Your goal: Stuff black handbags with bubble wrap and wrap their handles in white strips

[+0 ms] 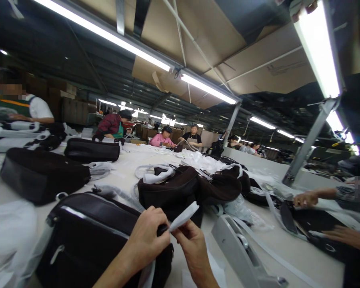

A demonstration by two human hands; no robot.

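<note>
My left hand [150,236] is closed round a small dark piece, perhaps a strap end, just above the large black bag [99,224]. Beside it, my right hand [192,244] pinches a strip of white wrapping [184,215] that meets the dark piece between both hands. The black bag lies below and left of my hands, with a silver zipper pull on its front. More dark bags [171,188] lie just beyond my fingertips.
Another dark bag [42,172] lies at left. A grey metal device [237,248] stands right of my hands. White paper [204,162] is heaped farther back. At right, another person's hands [307,198] work on a black bag. Several people sit around the table.
</note>
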